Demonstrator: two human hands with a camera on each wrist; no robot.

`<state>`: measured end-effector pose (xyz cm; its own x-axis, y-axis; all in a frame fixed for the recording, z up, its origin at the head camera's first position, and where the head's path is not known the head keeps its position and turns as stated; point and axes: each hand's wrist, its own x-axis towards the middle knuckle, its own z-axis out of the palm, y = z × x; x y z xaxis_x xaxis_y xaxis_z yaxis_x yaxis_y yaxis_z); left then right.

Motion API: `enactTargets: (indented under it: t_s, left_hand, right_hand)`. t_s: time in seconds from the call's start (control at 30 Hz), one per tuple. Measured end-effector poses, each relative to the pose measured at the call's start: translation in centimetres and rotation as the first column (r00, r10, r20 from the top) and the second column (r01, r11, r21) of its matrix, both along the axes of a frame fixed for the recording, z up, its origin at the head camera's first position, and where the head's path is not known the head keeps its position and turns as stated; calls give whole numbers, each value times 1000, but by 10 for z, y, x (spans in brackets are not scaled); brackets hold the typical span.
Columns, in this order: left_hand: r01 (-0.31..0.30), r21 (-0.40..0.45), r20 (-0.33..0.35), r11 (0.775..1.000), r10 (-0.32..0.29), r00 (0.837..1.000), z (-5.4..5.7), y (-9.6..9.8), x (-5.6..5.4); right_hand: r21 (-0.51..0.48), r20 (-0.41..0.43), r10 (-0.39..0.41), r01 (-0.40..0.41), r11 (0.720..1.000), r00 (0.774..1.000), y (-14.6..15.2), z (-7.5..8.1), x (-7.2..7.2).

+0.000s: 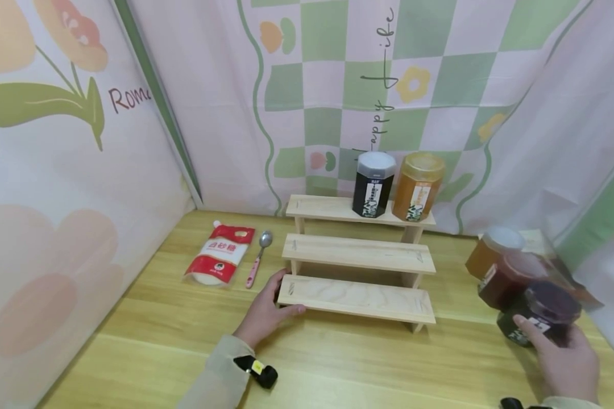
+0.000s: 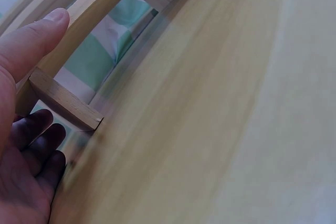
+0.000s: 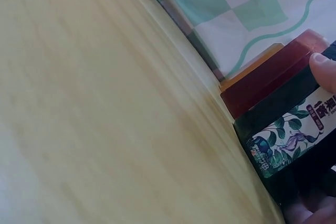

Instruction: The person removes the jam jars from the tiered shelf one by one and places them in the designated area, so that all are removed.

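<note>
A three-step wooden rack (image 1: 358, 296) stands on the table. My left hand (image 1: 267, 311) grips the left end of its lowest step; in the left wrist view the thumb (image 2: 44, 32) lies along the front edge and the fingers curl near the wooden leg (image 2: 65, 100). At the right, my right hand (image 1: 568, 360) holds a dark jar (image 1: 552, 302) between thumb and fingers. The right wrist view shows its printed label (image 3: 294, 135). Behind it are a dark red jar (image 1: 509, 281) and an amber jar with a white lid (image 1: 493, 250).
On the top step stand a black jar (image 1: 372, 187) and a yellow-orange jar (image 1: 419, 187). Left of the rack lie a red-and-white sugar bag (image 1: 220, 253) and a spoon with a pink handle (image 1: 254, 271). Patterned curtains (image 1: 210, 113) border the table at the back and sides.
</note>
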<state>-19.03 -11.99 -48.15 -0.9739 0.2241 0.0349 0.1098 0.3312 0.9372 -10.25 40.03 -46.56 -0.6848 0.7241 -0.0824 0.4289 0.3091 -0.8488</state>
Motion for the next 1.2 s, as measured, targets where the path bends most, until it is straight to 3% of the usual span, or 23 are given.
enactTargets:
  t_s: [0.17, 0.5, 0.6, 0.7, 0.9, 1.07, 1.2]
  left_hand:
    - [-6, -13, -1, 1000, 6, 1000, -1, 0, -1]
    - [-2, -19, -4, 1000, 2, 1000, 0, 0, 0]
    - [-4, -21, -2, 1000, 4, 1000, 1, 0, 0]
    - [-3, -26, -12, 1000, 3, 1000, 1, 0, 0]
    - [4, -19, -10, 1000, -4, 1000, 3, 2, 2]
    - [-3, -15, 4, 1000, 3, 1000, 3, 3, 2]
    - [-9, -17, 6, 1000, 9, 1000, 3, 2, 3]
  right_hand:
    - [-6, 0, 25, -25, 1000, 1000, 1, -2, 0]
    - [-11, 27, -4, 4, 1000, 1000, -4, 0, 0]
    - [-51, -22, -22, 20, 999, 1000, -6, 3, 1]
    - [-101, -125, -53, 40, 994, 991, -9, 6, 2]
    - [-159, -274, -138, 97, 983, 952, -17, 21, 6]
    - [-306, -416, -209, 80, 949, 885, -26, 42, 12]
    - [-360, -484, -219, 36, 932, 847, -35, 64, 14]
